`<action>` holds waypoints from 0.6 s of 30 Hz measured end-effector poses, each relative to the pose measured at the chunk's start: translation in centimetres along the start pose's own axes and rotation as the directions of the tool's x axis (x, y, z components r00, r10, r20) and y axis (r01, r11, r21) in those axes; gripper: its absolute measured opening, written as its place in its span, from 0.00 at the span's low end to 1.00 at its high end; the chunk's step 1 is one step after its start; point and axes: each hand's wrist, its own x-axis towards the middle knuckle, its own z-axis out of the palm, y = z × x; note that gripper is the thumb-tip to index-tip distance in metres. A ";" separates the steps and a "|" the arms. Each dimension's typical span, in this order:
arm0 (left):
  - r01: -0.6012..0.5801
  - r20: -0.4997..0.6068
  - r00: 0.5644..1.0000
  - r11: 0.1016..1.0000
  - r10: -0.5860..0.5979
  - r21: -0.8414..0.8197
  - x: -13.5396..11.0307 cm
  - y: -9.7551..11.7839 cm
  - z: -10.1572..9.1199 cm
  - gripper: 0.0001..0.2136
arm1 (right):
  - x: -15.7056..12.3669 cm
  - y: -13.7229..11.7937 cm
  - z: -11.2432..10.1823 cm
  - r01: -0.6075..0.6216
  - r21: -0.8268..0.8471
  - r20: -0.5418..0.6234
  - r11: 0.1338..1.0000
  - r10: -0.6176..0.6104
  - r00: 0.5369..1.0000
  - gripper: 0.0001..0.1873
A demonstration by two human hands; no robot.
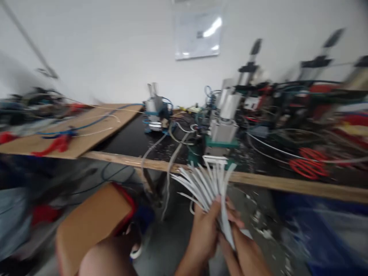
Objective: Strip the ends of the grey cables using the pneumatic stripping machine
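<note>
A fanned bundle of white cables is held low in front of the bench edge. Wrapped around its lower part is my left hand, with the thumb laid across the cables. My right hand grips the same bundle from the right side; some of its fingers are hidden behind the cables and blurred. The loose cable ends spread up and to the left. Just beyond them stands a small pneumatic press with silver cylinders and a green base, a white piece at its front.
A second small press stands further left on the black bench top. Brown board carries red-handled tools and hoses. An orange coiled hose lies right. A stool is below left, blue plastic bags below right.
</note>
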 end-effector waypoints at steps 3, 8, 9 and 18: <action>-0.072 0.064 0.995 0.990 0.080 -0.121 0.2 -0.1 -0.1 0.25 | 0.6 -0.3 -3.1 0.000 0.105 0.162 0.995 -0.017 0.987 0.22; -0.058 0.158 0.982 0.962 0.103 -0.265 -0.4 -0.9 -1.0 0.20 | 3.6 -1.7 -6.9 -0.101 0.335 0.088 0.937 0.076 0.993 0.11; -0.053 0.170 0.981 0.966 0.098 -0.253 -0.6 -1.4 -1.1 0.18 | 4.1 -2.3 -6.9 -0.114 0.393 0.054 0.913 0.101 0.993 0.11; -0.116 -0.099 0.989 0.993 0.112 -0.035 -2.1 -2.6 -1.8 0.18 | 5.7 -5.2 -4.6 -0.063 0.732 -0.062 0.678 0.158 0.985 0.18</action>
